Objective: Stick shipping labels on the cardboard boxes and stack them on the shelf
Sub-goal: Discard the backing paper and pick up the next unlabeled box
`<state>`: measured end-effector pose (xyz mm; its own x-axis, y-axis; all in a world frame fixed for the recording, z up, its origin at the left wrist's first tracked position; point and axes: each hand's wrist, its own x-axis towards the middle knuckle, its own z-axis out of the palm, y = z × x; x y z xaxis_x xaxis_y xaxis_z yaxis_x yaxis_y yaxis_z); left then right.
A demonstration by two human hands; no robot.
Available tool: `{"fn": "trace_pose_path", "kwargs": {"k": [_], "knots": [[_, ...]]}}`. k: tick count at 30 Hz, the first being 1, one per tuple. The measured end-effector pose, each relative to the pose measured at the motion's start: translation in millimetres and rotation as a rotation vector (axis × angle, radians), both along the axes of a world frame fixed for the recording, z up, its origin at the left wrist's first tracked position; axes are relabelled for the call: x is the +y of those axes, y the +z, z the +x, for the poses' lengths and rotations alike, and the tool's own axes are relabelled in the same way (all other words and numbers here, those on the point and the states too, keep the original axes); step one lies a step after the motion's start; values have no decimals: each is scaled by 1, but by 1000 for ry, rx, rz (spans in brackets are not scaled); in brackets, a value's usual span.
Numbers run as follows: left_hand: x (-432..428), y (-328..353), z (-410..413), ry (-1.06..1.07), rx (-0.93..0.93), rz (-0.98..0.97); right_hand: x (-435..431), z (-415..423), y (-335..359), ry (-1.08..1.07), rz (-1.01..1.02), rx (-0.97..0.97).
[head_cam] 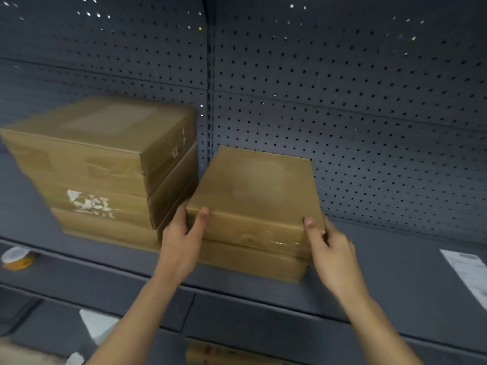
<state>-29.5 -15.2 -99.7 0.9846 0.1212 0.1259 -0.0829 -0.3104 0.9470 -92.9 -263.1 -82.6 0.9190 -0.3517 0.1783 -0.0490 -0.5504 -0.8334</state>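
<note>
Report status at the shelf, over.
Left hand and right hand grip the top box at its front corners. It sits on a lower box on the shelf. Taller stack close on the left.

Shelf (395, 280) bears tall stack (100, 167), low stack (253, 185), tape roll (17, 259) — and paper sheet (469, 272).

place: stockroom or shop | evidence: grey pegboard back panel (369, 88), metal shelf (395, 272), stacked cardboard boxes (105, 159)
</note>
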Motion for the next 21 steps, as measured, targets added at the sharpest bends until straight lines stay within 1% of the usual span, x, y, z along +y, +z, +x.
{"fn": "trace_pose_path", "kwargs": {"k": [4,8,11,17,21], "knots": [[-1,-1,-1,-13,-56,-39,2,-4,-2,-7,68,-8],[-10,4,-8,-54,-109,51,-7,-18,-1,-50,140,-35],[-26,4,-12,-97,-136,75,-25,-35,-1,-92,154,-83],[-89,12,-40,-172,-171,81,-88,-71,-5,-172,176,-143],[-145,9,-64,-194,-179,83,-142,-98,-11,-209,204,-135]]}}
